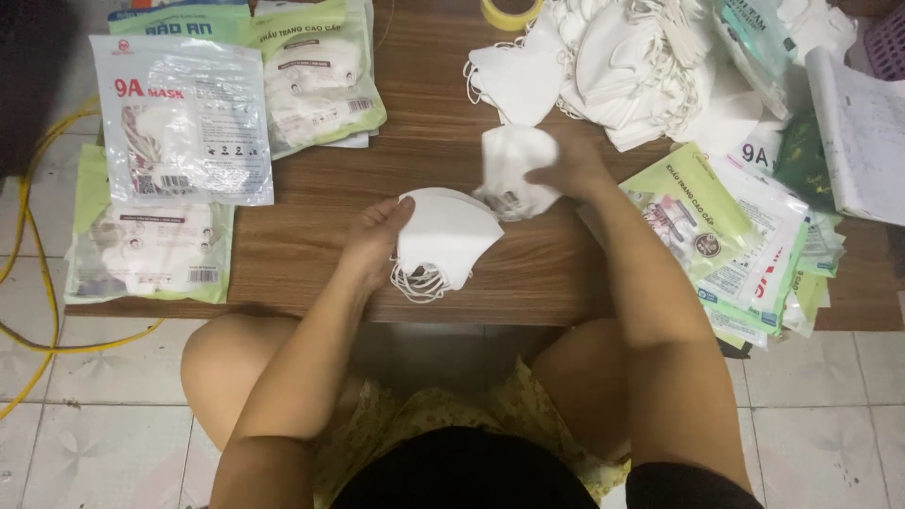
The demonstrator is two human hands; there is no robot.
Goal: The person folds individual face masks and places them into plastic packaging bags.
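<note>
My left hand [375, 234] grips a small stack of folded white face masks [445, 238] over the near edge of the low wooden table [311, 240], their ear loops dangling below. Just to the right and slightly farther away, my right hand [572, 172] holds a clear plastic pouch [514, 170], blurred, close to the stack. A large heap of loose white masks [622, 61] lies at the far right of the table.
Filled mask packets [184, 118] lie at the left, one green-edged [320, 75], one lower [146, 250]. Empty printed pouches [745, 245] pile at the right, by a paper sheet [863, 137]. A tape roll [511, 13] sits at the far edge. Yellow cable [28, 273] runs over the tiled floor.
</note>
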